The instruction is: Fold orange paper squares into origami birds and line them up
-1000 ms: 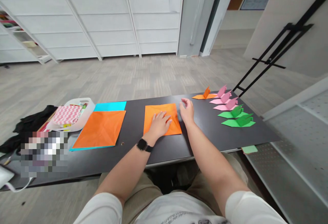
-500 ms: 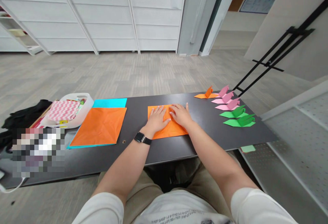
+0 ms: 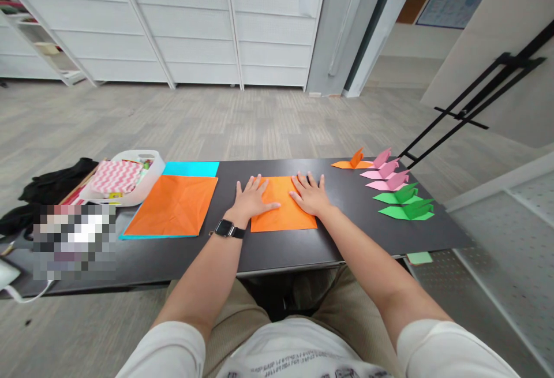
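Note:
A square sheet of orange paper [image 3: 283, 216] lies flat on the dark table in front of me. My left hand [image 3: 253, 198] rests across its left edge, fingers spread, with a black watch on the wrist. Over the right edge lies my right hand [image 3: 312, 194], its fingers fanned out and pressed flat. Neither hand grips anything. To the left is a stack of orange paper [image 3: 173, 208] over blue sheets [image 3: 193, 168]. At the table's right end stand folded paper birds: an orange bird [image 3: 355, 161], several pink birds [image 3: 387, 182] and green birds [image 3: 407, 210].
A white plastic basket [image 3: 151, 184] holding a pink zigzag-patterned item stands at the far left, beside black cloth [image 3: 56, 182]. A white cable [image 3: 26, 297] lies at the near left corner. A black metal stand [image 3: 467, 109] rises beyond the table's right end.
My hands have slid apart, the left one outward to the left edge and the right one slightly right, uncovering the sheet's middle. The camera view has shifted a little.

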`<state>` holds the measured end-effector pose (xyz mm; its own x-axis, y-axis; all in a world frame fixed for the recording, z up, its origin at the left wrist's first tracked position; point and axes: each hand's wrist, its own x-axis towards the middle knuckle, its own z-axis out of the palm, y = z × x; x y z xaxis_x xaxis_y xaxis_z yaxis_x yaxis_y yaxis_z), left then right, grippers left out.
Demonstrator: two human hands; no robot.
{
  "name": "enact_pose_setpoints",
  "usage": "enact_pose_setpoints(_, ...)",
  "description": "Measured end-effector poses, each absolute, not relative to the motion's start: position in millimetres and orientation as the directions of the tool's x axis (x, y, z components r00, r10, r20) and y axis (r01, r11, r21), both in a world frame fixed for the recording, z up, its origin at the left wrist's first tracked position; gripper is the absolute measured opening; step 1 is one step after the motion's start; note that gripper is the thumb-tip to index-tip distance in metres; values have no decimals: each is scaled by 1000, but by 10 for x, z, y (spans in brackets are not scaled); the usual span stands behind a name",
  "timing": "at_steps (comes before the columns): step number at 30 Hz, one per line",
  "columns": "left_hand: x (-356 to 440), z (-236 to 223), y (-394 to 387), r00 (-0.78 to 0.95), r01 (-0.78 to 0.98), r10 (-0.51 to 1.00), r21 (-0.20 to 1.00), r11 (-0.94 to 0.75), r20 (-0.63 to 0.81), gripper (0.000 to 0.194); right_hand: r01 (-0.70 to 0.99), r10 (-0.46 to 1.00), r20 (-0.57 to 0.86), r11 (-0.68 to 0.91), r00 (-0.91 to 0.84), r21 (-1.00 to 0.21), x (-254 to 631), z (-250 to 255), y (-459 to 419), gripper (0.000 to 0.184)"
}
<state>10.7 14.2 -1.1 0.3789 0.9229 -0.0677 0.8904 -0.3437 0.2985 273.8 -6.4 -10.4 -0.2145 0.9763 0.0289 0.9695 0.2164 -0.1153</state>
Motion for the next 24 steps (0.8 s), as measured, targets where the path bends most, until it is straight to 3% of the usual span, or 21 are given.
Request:
enact_pose_setpoints(3,-247,98,176,308,934,940,233,-270,-145,113,967,977,19,214,-214,-135,2736,-114,-50,72)
enact_pose_setpoints(5,-398,206,168,265,950,960,196,-243,-93,117,965,977,21,215,-214,-151,2743,-129,-38,72)
enact_pose_setpoints(7,-399,303,133,296,931,954,210,-298,43,104,963,976,26,215,-214,-161,2752,-149,-25,73)
enact_pose_setpoints(10,-138,335,57,474,814,854,262,-518,214,80,961,976,39,218,-214,-169,2760,-180,-12,73)
enact_pose_setpoints(14,243,163,-29,647,720,756,250,-647,94,90,960,975,48,221,-216,-170,2742,-204,-13,72)
enact_pose_setpoints(18,290,24,-49,624,761,781,229,-607,-5,89,973,984,65,174,-166,-149,2778,-168,-7,70)
enact_pose_setpoints(22,233,6,-33,606,777,796,204,-595,14,91,979,964,260,3,51,-205,2941,-80,6,61)
enact_pose_setpoints(24,231,6,-16,588,789,808,195,-583,35,89,961,937,350,95,2,-259,3002,-54,2,51)
